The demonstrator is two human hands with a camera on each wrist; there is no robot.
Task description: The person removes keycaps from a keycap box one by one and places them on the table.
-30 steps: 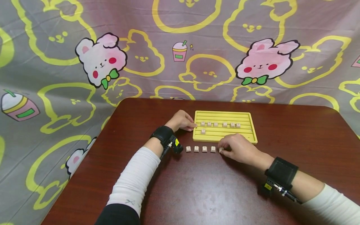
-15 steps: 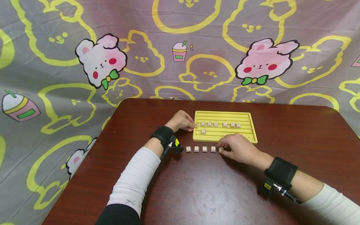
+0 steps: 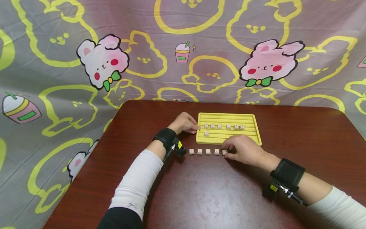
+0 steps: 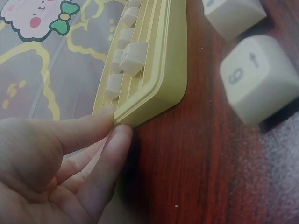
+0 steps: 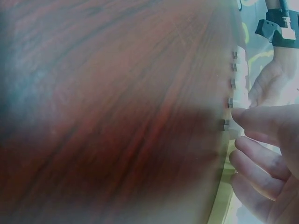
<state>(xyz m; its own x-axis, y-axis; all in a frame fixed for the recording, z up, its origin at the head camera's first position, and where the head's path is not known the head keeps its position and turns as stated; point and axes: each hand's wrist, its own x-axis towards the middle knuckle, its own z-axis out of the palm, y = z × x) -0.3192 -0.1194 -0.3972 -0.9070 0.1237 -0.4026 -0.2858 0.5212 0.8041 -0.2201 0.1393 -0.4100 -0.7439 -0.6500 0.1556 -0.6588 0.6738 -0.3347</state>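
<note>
My left hand [image 3: 184, 123] pinches the left edge of a yellow ridged tray [image 3: 228, 116] between thumb and finger; the left wrist view shows this grip at the tray's corner. White keycaps stand in the tray: several in one row [image 3: 219, 126] and a single keycap [image 3: 206, 134] in the row below. In front of the tray lies a line of loose keycaps [image 3: 208, 152]. At that line's right end my right hand [image 3: 243, 151] has thumb and finger about the last keycap [image 3: 224, 152], partly covering it. One loose keycap [image 4: 257, 79] shows a 6 and an arrow.
All this stands on a dark red-brown wooden table [image 3: 217, 197]. A cartoon-printed curtain [image 3: 211, 41] hangs behind the table's far edge. Black wrist straps with cameras [image 3: 287, 175] sit on both forearms.
My right hand and wrist have shifted slightly to the right, and more of the last keycap shows at the fingertips. The left hand and the tray stay where they were.
</note>
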